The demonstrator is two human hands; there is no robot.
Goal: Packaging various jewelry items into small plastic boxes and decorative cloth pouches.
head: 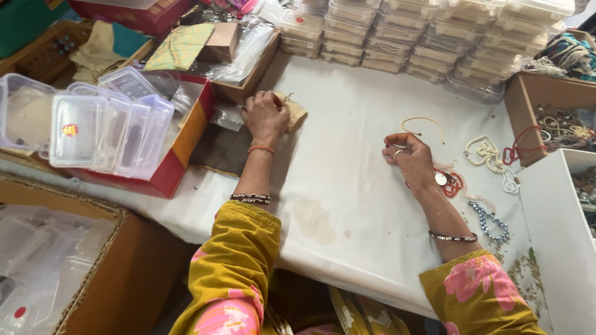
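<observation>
**Small tan pouch pressed under the left hand on a white-covered worktable**

A small tan fabric pouch (pixel 294 113) is seen lying on the white cloth-covered table (pixel 347 205), near its far left edge, just beside an open cardboard box (pixel 248 87). The pouch is covered in part by the left hand (pixel 266 115), whose fingers are curled down over it and closed against it; whether it is truly pinched or only pressed cannot be told. An orange thread band is worn at that wrist, with dark bangles lower on the forearm.

The right hand (pixel 410 158) is rested on the cloth well apart from the pouch, toward the right. Its fingers are bent inward and drawn together, and a thin cream cord necklace (pixel 422 121) is seen looping out just beyond the fingertips; whether the cord is gripped cannot be told. A ring is worn on one finger and a beaded bangle at the wrist.

Just right of this hand, a red bead string with a round pendant (pixel 452 182), cream bead strands (pixel 487 154) and a blue-grey bead strand (pixel 493 224) are laid on the cloth.

To the left, clear plastic lidded boxes (pixel 99 127) are piled in a red tray (pixel 180 155). Along the far edge, stacks of flat clear cases (pixel 428 37) are ranged.
</observation>
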